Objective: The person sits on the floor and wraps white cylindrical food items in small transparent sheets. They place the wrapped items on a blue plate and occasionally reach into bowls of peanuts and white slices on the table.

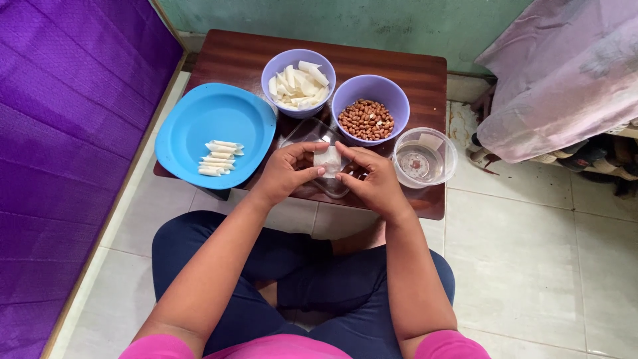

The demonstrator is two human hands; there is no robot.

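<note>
My left hand (287, 170) and my right hand (371, 177) meet over the front edge of a small dark wooden table (425, 73). Both pinch a small white square wrapper (328, 160) between thumbs and fingers. Under the hands lies a clear plastic lid (307, 132), partly hidden. A purple bowl of peanuts (369, 108) stands just beyond my right hand. Another purple bowl (297, 80) behind my left hand holds white folded pieces.
A blue plate (213, 131) at the table's left carries several rolled white pieces (219, 158). A clear round container (424, 158) stands at the right. A purple mat (66, 133) lies on the left, draped cloth (565, 73) at the right, tiled floor (525, 266) around my crossed legs.
</note>
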